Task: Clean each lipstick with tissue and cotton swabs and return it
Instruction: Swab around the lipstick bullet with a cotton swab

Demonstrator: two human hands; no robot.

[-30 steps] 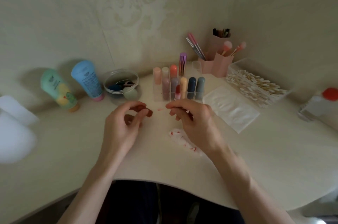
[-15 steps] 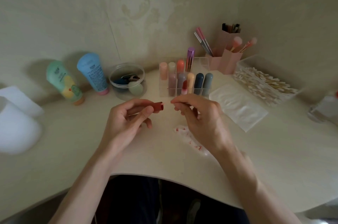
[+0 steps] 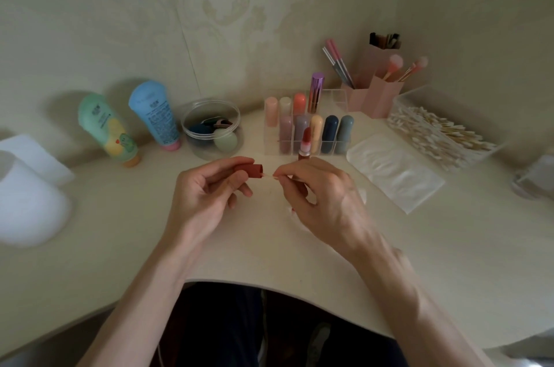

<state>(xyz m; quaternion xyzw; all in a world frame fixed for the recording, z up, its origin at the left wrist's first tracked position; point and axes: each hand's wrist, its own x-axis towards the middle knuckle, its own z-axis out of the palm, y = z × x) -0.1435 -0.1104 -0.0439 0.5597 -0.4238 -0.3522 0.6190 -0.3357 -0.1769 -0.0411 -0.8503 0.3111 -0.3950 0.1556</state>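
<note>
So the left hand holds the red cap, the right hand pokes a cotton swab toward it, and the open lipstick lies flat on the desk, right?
Not quite: the open lipstick stands upright in front of the clear rack, as the head view shows. The left hand holds the red cap, and the right hand points the cotton swab at it.

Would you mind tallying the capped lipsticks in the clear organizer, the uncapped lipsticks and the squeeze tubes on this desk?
Capped lipsticks in the clear organizer: 9
Uncapped lipstick: 1
Squeeze tubes: 2
Total: 12
</note>
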